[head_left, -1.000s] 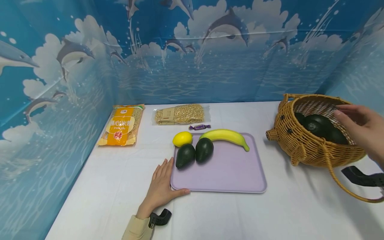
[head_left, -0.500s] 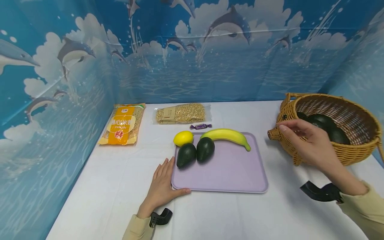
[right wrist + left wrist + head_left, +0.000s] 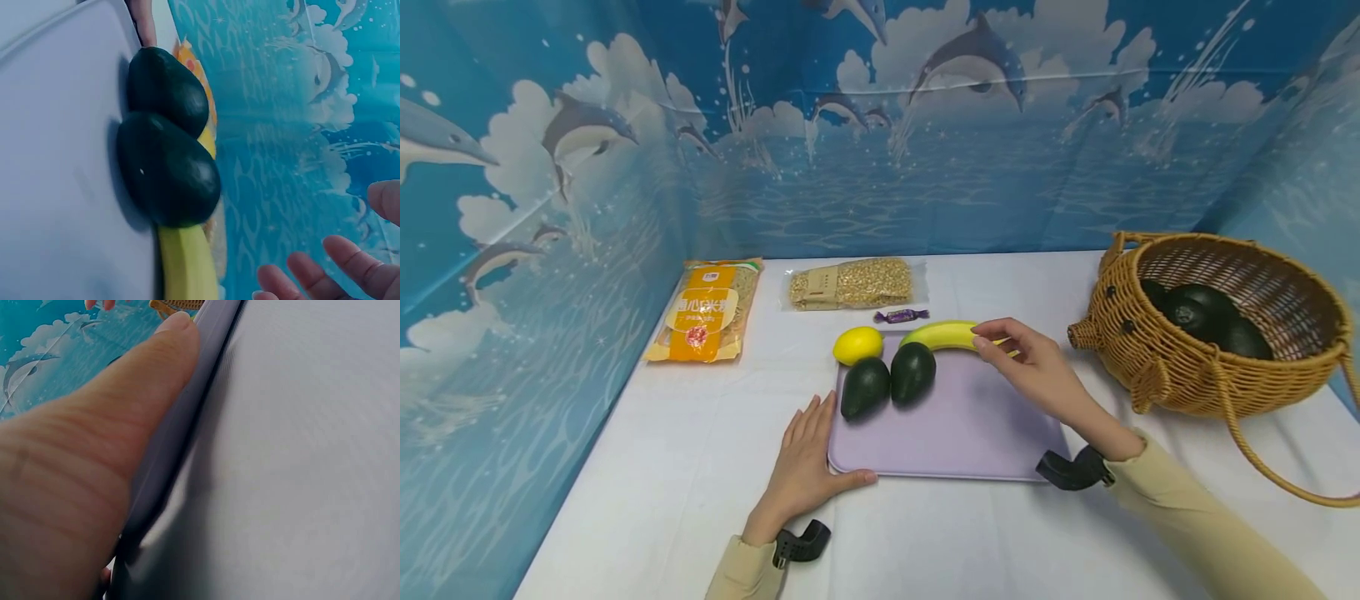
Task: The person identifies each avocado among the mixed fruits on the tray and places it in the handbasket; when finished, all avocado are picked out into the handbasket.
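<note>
My left hand (image 3: 805, 462) lies with its fingers straight along the left edge of the lilac tray (image 3: 958, 450), thumb at the near left corner. In the left wrist view the thumb (image 3: 150, 381) rests against the tray's rim. Over the right end of a yellow banana (image 3: 942, 335) hovers my right hand (image 3: 1037, 371), fingers loosely bent and spread, holding nothing. The right wrist view shows its fingertips (image 3: 340, 250) apart from the banana. Two dark green avocados, one left (image 3: 865, 389) and one right (image 3: 913, 375), sit on the tray beside a lemon (image 3: 858, 346).
A wicker pig-shaped basket (image 3: 1195, 392) with several avocados (image 3: 1202, 310) stands at the right, its rope-like handle hanging in front. Behind the tray lie a purple-wrapped candy (image 3: 901, 317) and a clear bag of grains (image 3: 880, 283). An orange food packet (image 3: 706, 312) lies at the left.
My right hand has moved left from the basket, holding nothing, and is now above the banana's right end. The left hand has stayed at the tray's edge.
</note>
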### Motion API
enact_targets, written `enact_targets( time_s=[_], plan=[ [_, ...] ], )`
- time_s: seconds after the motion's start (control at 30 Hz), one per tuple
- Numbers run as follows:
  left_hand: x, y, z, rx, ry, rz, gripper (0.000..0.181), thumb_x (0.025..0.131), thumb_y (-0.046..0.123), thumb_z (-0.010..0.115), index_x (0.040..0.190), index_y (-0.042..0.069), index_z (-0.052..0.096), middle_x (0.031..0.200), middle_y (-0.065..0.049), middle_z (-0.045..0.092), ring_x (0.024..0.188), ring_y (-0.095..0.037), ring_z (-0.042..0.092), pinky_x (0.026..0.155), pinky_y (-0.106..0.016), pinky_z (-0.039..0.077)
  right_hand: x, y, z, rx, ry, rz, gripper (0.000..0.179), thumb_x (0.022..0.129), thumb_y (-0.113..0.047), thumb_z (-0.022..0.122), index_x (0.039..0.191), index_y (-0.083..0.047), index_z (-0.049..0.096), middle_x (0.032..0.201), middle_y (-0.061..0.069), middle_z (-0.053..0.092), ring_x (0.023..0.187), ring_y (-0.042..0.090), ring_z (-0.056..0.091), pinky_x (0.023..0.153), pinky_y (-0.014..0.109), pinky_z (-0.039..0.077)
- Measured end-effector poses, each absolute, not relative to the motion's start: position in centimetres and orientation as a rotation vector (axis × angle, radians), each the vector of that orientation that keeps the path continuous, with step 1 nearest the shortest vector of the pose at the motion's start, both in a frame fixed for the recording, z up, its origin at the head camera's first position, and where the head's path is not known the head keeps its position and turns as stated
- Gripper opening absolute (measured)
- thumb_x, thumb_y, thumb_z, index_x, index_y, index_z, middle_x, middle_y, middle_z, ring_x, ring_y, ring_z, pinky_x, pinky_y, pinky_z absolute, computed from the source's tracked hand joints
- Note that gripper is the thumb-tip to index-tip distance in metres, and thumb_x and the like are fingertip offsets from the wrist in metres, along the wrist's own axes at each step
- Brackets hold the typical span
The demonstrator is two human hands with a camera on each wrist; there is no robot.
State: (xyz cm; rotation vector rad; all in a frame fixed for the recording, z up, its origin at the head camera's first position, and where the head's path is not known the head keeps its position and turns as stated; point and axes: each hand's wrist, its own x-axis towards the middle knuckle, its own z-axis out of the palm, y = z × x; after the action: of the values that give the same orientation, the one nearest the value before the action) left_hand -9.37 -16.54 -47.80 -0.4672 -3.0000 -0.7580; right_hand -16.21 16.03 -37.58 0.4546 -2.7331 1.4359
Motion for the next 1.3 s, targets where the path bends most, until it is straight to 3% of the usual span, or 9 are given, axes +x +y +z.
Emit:
enact_targets(
  time_s=[0.2,0.47,0.8,1.1,1.3],
  plan=[
    [-9.3,-16.6,-47.8,-0.469,-3.0,-0.763,0.123,0.067,0.075,0.064,0.152,0.005,0.01,0.155,-0.015,0.018,0.143,-0.024,0.007,0.114,-0.041,0.001,-17.4,13.2,-39.6,0.502,-2.772,1.463,0.044,0.094,-0.038,0.059,0.123,-0.005,0.058,0.112,0.012,0.063,0.093,0.026,0.061,0.075,0.039,0.051],
    [-9.4,-16.5,-47.8,-0.456,-3.009,-0.782,0.122,0.067,0.075,0.064,0.153,0.006,0.01,0.155,-0.015,0.018,0.143,-0.024,0.007,0.114,-0.041,0.001,-17.8,10.6,-41.0,0.455,-2.881,1.458,0.062,0.09,-0.048,0.06,0.133,-0.005,0.05,0.12,0.018,0.059,0.095,0.03,0.06,0.079,0.043,0.051],
    [-9.4,-16.5,-47.8,-0.459,-3.0,-0.789,0.122,0.068,0.075,0.064,0.152,0.006,0.01,0.155,-0.016,0.019,0.143,-0.025,0.008,0.113,-0.042,0.002,-18.1,8.9,-42.4,0.441,-2.905,1.337,0.073,0.085,-0.054,0.064,0.137,-0.006,0.044,0.113,0.016,0.06,0.089,0.026,0.057,0.071,0.037,0.049],
    [-9.3,-16.5,-47.9,-0.477,-2.99,-0.769,0.122,0.068,0.074,0.065,0.152,0.005,0.01,0.154,-0.016,0.02,0.143,-0.025,0.008,0.113,-0.042,0.002,-18.3,8.4,-43.1,0.357,-2.953,1.289,0.077,0.081,-0.059,0.065,0.137,-0.011,0.043,0.083,0.007,0.057,0.069,0.02,0.05,0.057,0.031,0.04],
    [-9.3,-16.5,-47.9,-0.485,-2.984,-0.765,0.121,0.069,0.074,0.064,0.152,0.005,0.01,0.154,-0.016,0.02,0.143,-0.025,0.009,0.113,-0.042,0.002,-18.4,8.5,-43.3,0.353,-2.942,1.36,0.074,0.081,-0.055,0.067,0.135,-0.011,0.043,0.106,0.012,0.059,0.073,0.021,0.05,0.058,0.031,0.039]
  ],
)
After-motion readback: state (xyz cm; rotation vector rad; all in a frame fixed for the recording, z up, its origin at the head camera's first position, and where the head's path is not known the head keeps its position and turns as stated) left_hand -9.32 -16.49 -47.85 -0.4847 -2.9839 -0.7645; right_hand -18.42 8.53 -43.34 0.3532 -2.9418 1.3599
